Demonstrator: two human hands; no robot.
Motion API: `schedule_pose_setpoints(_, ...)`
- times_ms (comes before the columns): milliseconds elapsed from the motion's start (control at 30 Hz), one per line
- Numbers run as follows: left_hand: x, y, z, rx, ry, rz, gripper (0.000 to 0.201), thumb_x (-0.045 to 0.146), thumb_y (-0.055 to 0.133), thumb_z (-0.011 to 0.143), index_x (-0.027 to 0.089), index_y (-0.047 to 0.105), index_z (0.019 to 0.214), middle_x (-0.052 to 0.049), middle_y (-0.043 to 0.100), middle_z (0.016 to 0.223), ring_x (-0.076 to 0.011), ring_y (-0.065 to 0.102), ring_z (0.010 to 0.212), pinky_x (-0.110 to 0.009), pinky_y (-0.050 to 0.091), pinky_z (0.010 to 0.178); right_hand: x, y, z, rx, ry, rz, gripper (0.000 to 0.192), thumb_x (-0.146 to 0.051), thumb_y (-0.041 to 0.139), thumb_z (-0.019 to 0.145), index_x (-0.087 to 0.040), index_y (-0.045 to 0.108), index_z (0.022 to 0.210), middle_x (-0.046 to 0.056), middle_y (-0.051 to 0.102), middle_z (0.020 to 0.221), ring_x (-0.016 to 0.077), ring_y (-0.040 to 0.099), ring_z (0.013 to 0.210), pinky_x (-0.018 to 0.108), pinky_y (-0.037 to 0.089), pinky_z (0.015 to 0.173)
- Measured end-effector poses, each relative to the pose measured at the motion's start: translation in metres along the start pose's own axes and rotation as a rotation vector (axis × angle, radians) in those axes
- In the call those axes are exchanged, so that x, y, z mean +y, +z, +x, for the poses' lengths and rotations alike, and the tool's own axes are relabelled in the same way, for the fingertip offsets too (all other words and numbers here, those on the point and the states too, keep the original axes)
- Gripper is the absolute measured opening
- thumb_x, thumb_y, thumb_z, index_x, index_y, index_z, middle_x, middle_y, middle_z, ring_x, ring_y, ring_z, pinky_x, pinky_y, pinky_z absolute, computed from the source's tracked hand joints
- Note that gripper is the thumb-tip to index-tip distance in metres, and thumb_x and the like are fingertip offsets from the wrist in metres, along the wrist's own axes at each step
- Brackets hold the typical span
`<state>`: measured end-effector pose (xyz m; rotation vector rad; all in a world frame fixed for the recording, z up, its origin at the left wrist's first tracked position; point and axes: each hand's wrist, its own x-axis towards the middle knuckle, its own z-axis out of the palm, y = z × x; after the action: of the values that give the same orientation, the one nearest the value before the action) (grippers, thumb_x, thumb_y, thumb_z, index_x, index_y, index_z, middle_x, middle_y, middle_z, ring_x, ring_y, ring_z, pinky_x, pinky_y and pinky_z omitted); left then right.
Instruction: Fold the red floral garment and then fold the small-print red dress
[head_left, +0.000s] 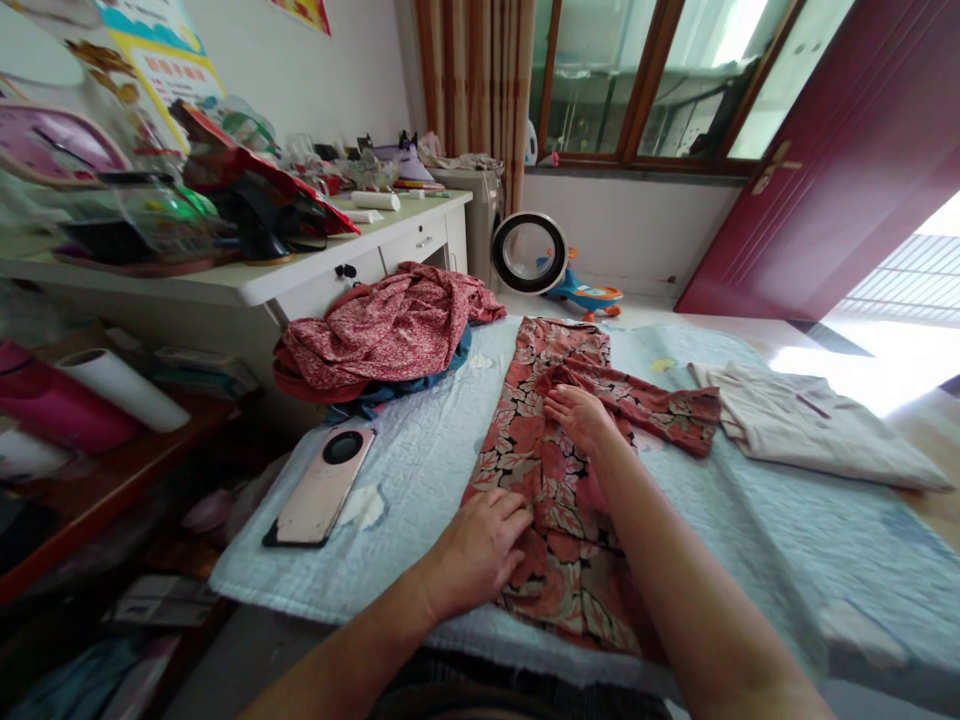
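A red floral long-sleeved garment lies lengthwise on the pale blue cloth in front of me, with one sleeve stretched out to the right. My left hand rests on the garment's left edge near its lower part, fingers slightly bent and holding nothing. Farther up, my right hand lies palm down by the base of the sleeve, its fingers extended over the fabric. What is under either palm is hidden.
A folded beige garment lies at the right. To the left are a heap of red patterned clothes and a phone on the blue cloth. A cluttered white desk stands beyond, near an open washer door.
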<state>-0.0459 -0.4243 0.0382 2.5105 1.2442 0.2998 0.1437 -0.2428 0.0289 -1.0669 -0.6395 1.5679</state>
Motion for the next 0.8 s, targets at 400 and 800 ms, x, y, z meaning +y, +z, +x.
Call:
schedule_pose_setpoints(400,-0.005,-0.031,0.011,-0.15,0.049,-0.073,0.03,0.028,0.065,0.084,0.023,0.062,0.114,-0.006,0.064,0.116,-0.0234,0.056,0.112,-0.035,0.045,0.1,0.005,0.007,0.027,0.049,-0.269,-0.276,0.015,-0.023,0.06,0.075,-0.022,0.061,0.089,0.002,0.068,0.09,0.0173,0.065,0.087,0.034,0.053,0.087)
schedule_pose_setpoints(800,-0.078,-0.026,0.115,0.072,-0.182,0.314,0.023,0.012,0.045,0.088,0.017,0.063,0.102,-0.01,0.065,0.108,-0.023,0.06,0.104,-0.035,0.05,0.091,0.037,0.013,0.007,-0.019,-0.665,-1.687,0.039,-0.028,0.046,0.093,-0.019,0.058,0.128,0.011,0.053,0.143,0.0259,0.039,0.136,0.045,0.024,0.113)
